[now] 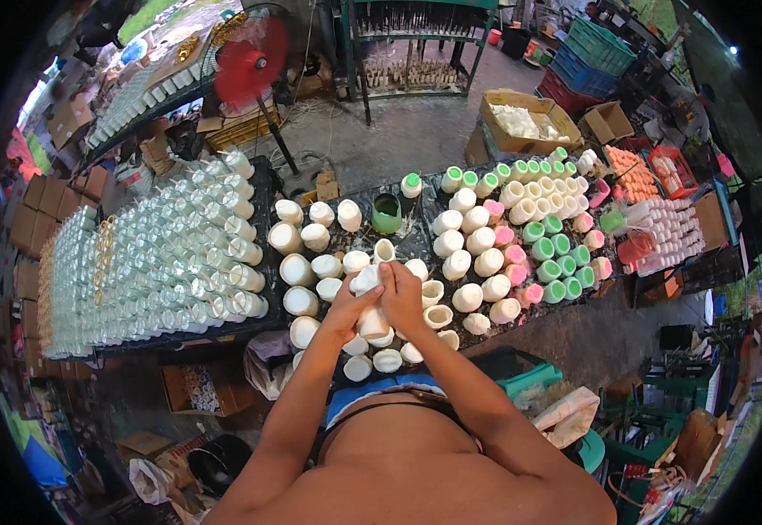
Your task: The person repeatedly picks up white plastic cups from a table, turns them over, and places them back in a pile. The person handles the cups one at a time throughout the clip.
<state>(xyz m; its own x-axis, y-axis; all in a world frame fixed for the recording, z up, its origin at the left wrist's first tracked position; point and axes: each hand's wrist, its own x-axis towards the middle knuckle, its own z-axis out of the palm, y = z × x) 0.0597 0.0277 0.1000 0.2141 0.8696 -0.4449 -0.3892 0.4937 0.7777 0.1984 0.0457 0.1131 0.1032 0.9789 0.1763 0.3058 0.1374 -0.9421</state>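
Both my hands are closed around a chalky white cylindrical piece (370,325), held over the near middle of the table. My left hand (351,310) grips it from the left, and my right hand (404,297) wraps it from the right. Its exact material and whether it is one piece or two pressed together cannot be made out. Around my hands stand several more white cylinders, such as a short one (301,302); some, like the one beside my right hand (438,317), show hollow openings. Farther back is a green container (386,213) with a white-coated rim.
Rows of glass cups with whitish contents (180,249) fill the left table. To the right stand green-topped cylinders (552,269), pink-topped ones (514,254) and a pink jug (635,248). Behind are a red fan (250,63), a carton of white pieces (530,122) and stacked crates (584,66).
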